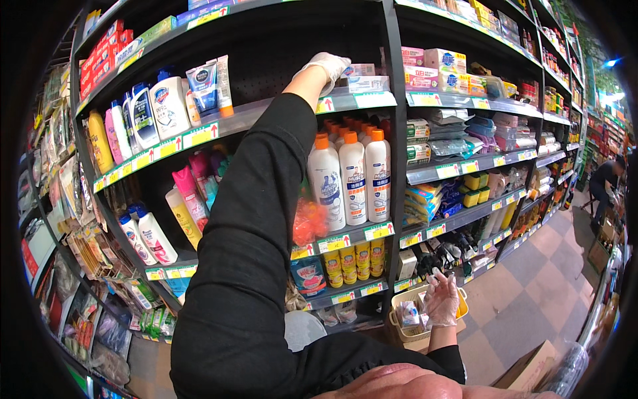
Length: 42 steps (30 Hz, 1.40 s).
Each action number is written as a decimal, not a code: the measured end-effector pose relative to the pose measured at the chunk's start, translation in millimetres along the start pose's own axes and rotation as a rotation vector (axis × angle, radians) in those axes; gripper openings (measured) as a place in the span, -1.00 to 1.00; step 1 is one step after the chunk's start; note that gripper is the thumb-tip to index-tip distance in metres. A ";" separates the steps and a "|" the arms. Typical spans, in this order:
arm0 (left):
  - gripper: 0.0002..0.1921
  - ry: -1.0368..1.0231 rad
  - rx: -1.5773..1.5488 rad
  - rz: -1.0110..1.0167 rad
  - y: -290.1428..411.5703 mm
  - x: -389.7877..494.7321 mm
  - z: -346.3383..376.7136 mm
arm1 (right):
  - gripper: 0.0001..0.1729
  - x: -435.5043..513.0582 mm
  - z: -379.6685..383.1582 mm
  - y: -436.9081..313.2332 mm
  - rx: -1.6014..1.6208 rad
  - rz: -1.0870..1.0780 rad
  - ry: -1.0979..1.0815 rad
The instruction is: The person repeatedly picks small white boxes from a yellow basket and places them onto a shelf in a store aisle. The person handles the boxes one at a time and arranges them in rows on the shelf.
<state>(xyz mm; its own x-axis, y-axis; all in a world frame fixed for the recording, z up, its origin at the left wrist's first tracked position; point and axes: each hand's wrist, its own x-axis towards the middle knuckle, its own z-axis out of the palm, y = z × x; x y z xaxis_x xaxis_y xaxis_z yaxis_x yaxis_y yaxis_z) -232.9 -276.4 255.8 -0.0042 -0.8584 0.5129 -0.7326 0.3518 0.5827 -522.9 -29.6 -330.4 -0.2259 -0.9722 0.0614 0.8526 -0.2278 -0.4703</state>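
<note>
My left hand (326,70), in a thin translucent glove, reaches up to a shelf at its right end. Small soap boxes (363,70) sit right beside its fingers, with a pale blue and white box (369,83) at the shelf's front edge. The fingertips are partly hidden, so a grip does not show. Lower right, my right hand (441,301) is gloved too, palm up with bent fingers apart and nothing visible in it. It hovers at the side of a cream plastic basket (406,335), in which several small packages (409,313) lie.
White toilet-cleaner bottles (355,179) with orange caps stand below my left forearm. Left along the same shelf are a white pump bottle (169,107) and facial-cleanser tubes (203,90). A cardboard box (528,366) rests on the tiled floor (528,279). Another person (604,187) sits farther down the aisle.
</note>
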 end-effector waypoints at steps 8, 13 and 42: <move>-0.63 -0.056 0.719 0.356 -12.6 34.8 22.5 | -0.40 0.5 -6.9 0.5 -0.015 -0.008 0.067; -0.66 -0.018 0.431 0.295 -34.0 61.1 18.5 | -0.42 7.0 -4.9 13.7 -0.004 0.010 0.048; -0.72 -0.113 -0.329 0.055 -21.9 35.3 26.6 | -0.41 1.8 -14.5 11.8 0.017 0.027 0.109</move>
<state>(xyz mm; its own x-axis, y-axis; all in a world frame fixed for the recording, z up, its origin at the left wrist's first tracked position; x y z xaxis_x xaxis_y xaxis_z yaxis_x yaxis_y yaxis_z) -235.1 -324.3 244.3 -0.1267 -0.8643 0.4868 -0.4710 0.4843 0.7372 -520.1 -33.3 -348.6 -0.2520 -0.9666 -0.0475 0.8667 -0.2036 -0.4553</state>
